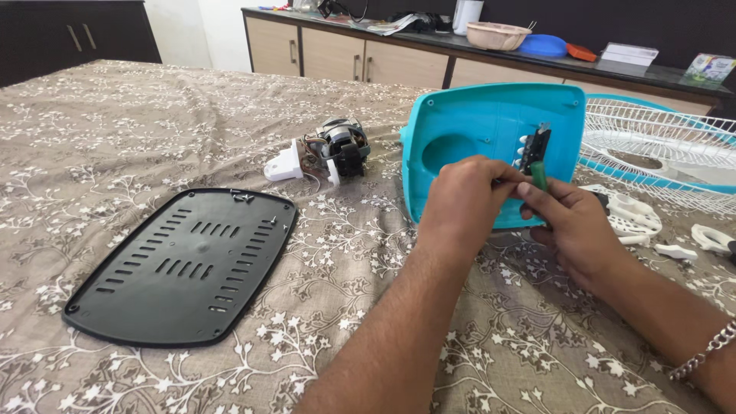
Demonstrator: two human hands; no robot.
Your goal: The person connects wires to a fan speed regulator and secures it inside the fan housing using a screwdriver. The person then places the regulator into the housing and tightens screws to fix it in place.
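A teal plastic fan base shell (475,126) stands on edge on the bed, its hollow inside facing me. A black switch block (534,146) with white buttons sits in it. My left hand (464,201) rests against the shell's front, fingers pinched near the switch block. My right hand (573,224) grips a green-handled screwdriver (540,175) whose tip points toward the switch block. A silver chain bracelet (709,349) is on my right wrist.
A black slotted base plate (184,264) lies flat at the left. A fan motor (331,151) with a white bracket lies behind it. A white wire fan guard (659,142) and white plastic parts (636,217) lie at the right. A cabinet (345,54) with bowls stands behind.
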